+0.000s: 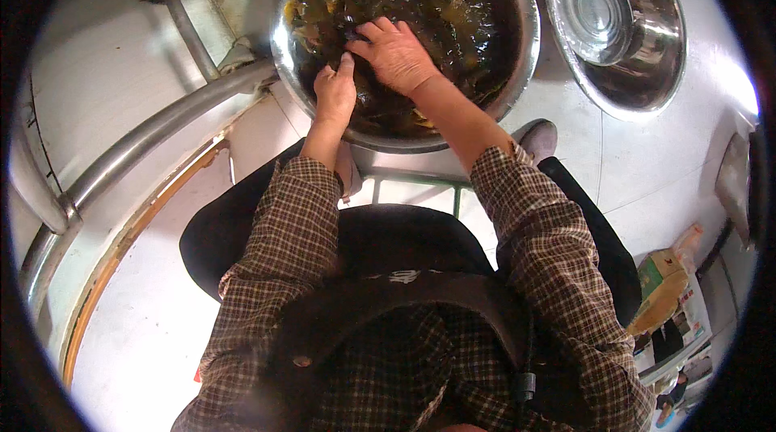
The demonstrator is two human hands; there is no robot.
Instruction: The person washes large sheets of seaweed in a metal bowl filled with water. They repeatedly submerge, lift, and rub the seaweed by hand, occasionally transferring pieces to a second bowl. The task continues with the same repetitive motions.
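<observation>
A wide steel basin (527, 68) holds dark, wet, brown-green leafy pieces that look like seaweed (436, 8), lying in liquid. Both of my hands are inside its rim, close together on the left half. My left hand (335, 92) is closed with the thumb pointing up, its fingertips bent down against the dark leaves. Just beyond it, my right hand (398, 56) reaches across from the right, palm down, thumb and fingers bent around a dark bit of the seaweed. The undersides of both hands are hidden.
Another steel basin (655, 44) stands tilted at the upper right with a round shiny bottom. Metal pipes (153, 125) run along the left wall. A green bar (420, 180) lies beneath the near rim. A torn carton (659, 290) and shelf items sit at the lower right.
</observation>
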